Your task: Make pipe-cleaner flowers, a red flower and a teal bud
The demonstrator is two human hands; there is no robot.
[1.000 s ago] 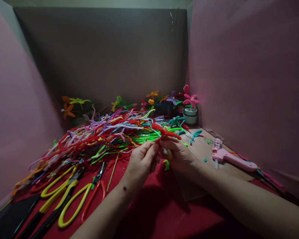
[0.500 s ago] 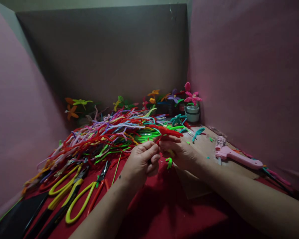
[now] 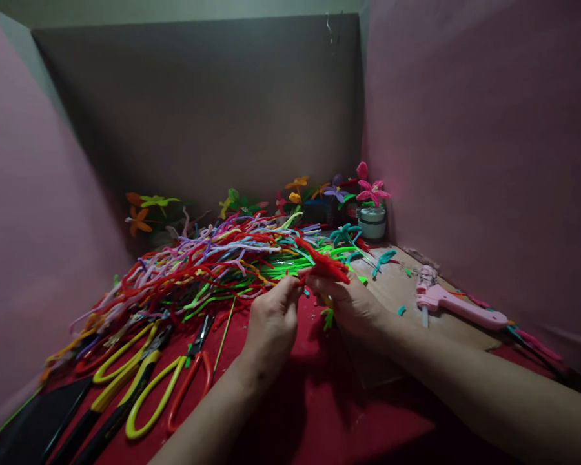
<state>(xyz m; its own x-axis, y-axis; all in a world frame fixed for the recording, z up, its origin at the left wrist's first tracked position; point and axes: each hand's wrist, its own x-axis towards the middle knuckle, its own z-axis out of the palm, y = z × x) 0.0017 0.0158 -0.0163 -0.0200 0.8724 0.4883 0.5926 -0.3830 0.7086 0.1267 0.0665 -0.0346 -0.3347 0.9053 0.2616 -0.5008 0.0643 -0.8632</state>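
Close together over the front of the pipe cleaner pile, both hands are closed on one red pipe cleaner flower (image 3: pixel 328 266). My right hand (image 3: pixel 345 298) pinches its base from the right, with the petals fanning up above the fingers. From the left, my left hand (image 3: pixel 277 316) grips a short red end between thumb and forefinger. Something pale yellow shows below the right fingers, mostly hidden. Behind the hands lie bright green pipe cleaners (image 3: pixel 283 266), and a small green scrap (image 3: pixel 327 319) rests under them on the red cloth (image 3: pixel 319 400).
A tangled pile of coloured pipe cleaners (image 3: pixel 198 258) spreads at left. Yellow-and-black pliers (image 3: pixel 121 394) and scissors (image 3: pixel 201 342) lie in front of it. On the brown board (image 3: pixel 387 310) sits a pink glue gun (image 3: pixel 458 307). Behind stands a small pot (image 3: pixel 372 223) with a pink flower.
The red petals have turned and bunched closer together in my right hand. My left hand has rotated, its fingers now tucked nearer the flower's base. The camera view has shifted slightly.
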